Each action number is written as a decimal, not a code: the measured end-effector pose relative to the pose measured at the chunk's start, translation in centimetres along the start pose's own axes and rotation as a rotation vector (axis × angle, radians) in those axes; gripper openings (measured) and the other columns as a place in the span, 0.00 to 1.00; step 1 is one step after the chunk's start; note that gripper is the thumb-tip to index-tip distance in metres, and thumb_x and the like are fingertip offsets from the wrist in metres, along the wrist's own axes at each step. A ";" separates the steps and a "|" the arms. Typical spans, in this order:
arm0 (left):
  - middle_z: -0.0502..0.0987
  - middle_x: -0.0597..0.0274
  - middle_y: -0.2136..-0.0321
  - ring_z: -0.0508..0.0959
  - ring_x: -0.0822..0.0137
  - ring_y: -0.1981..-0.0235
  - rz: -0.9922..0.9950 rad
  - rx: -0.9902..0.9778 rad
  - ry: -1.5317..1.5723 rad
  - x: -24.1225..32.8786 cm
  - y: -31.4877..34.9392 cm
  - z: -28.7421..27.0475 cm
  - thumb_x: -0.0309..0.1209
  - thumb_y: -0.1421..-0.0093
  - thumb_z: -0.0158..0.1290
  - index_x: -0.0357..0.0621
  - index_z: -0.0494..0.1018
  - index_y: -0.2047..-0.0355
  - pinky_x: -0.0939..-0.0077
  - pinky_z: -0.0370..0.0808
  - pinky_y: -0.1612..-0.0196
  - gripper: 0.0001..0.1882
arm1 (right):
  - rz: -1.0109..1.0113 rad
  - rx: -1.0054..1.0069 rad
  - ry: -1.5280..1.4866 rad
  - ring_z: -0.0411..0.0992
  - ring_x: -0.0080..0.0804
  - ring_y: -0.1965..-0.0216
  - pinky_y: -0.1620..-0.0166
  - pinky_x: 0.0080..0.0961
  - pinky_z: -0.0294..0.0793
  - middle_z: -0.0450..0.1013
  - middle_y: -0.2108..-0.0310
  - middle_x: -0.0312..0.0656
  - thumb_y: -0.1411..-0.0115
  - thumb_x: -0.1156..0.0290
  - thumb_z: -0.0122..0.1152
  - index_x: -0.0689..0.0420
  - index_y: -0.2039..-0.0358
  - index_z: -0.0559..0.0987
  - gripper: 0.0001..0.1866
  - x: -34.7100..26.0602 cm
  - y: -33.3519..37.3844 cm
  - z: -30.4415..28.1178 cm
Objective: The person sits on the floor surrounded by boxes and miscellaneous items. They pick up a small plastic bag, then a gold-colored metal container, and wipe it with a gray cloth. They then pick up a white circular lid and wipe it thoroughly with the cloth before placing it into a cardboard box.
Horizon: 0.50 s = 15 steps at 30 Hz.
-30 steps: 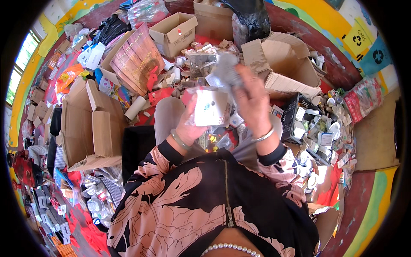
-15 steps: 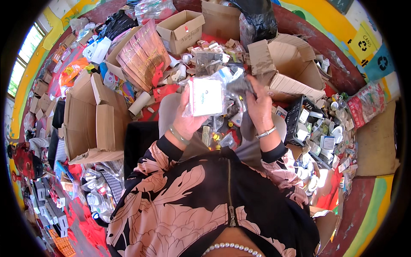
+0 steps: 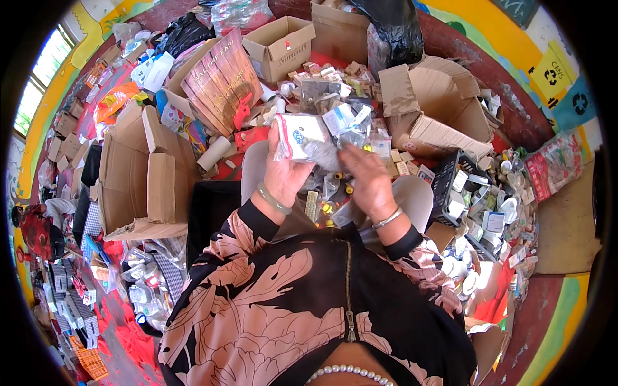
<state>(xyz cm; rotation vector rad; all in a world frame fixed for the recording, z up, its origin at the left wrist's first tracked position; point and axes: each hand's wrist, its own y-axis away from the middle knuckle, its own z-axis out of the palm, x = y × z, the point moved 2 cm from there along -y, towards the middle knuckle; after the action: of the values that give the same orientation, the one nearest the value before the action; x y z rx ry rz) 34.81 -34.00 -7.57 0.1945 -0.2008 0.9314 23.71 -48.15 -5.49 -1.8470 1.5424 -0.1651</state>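
My left hand [image 3: 286, 172] is closed around a flat white packet [image 3: 306, 134] in clear plastic with a red edge, held above my lap. A blue mark shows on the packet's face. My right hand [image 3: 370, 179] is closed on a grey cloth [image 3: 326, 156], which lies against the packet's lower right part. The cloth is smeared by motion, and its exact kind is hard to make out. Just beyond the packet is a small white and pale blue box [image 3: 338, 118] among clear plastic. Small yellow and dark pieces [image 3: 348, 189] lie between my knees.
Open cardboard boxes stand at left [image 3: 132, 183], at right [image 3: 438, 106] and at the far side [image 3: 280, 48]. A black crate [image 3: 450, 186] of small packages is right of my knees. Far off sits a black plastic bag [image 3: 393, 29]. Another person [image 3: 42, 228] is at the far left.
My right hand has come nearer and to the left, bringing the grey cloth from beside the packet onto it. The packet has tilted in my left hand.
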 end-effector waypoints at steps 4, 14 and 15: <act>0.74 0.63 0.63 0.75 0.65 0.61 0.124 0.009 -0.138 -0.5 0.1 -0.2 0.47 0.41 0.49 0.47 0.67 0.56 0.66 0.73 0.58 0.19 | 0.632 0.206 -0.938 0.66 0.26 0.52 0.49 0.20 0.65 0.69 0.52 0.36 0.44 0.81 0.50 0.56 0.46 0.69 0.23 3.1 -0.1 0.6; 0.61 0.56 0.45 0.61 0.67 0.44 0.275 -0.039 -0.580 -2.7 1.3 3.1 0.46 0.41 0.51 0.35 0.47 0.38 0.74 0.54 0.41 0.40 | 0.949 0.331 -1.594 0.71 0.24 0.63 0.58 0.25 0.71 0.72 0.59 0.35 0.43 0.71 0.58 0.56 0.47 0.67 0.23 2.6 0.1 1.7; 0.61 0.57 0.45 0.61 0.67 0.44 0.261 -0.029 -0.579 -2.2 1.3 3.0 0.45 0.40 0.50 0.36 0.50 0.39 0.73 0.54 0.41 0.37 | 1.027 0.303 -1.629 0.72 0.27 0.64 0.63 0.25 0.74 0.73 0.63 0.35 0.42 0.70 0.55 0.54 0.50 0.69 0.18 3.5 0.6 1.5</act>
<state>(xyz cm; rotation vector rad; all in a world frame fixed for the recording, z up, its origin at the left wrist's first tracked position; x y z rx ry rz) 32.22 -35.69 -5.18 0.4164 -0.7887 1.1130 24.98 -50.71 -8.08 -0.3064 0.8628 1.1820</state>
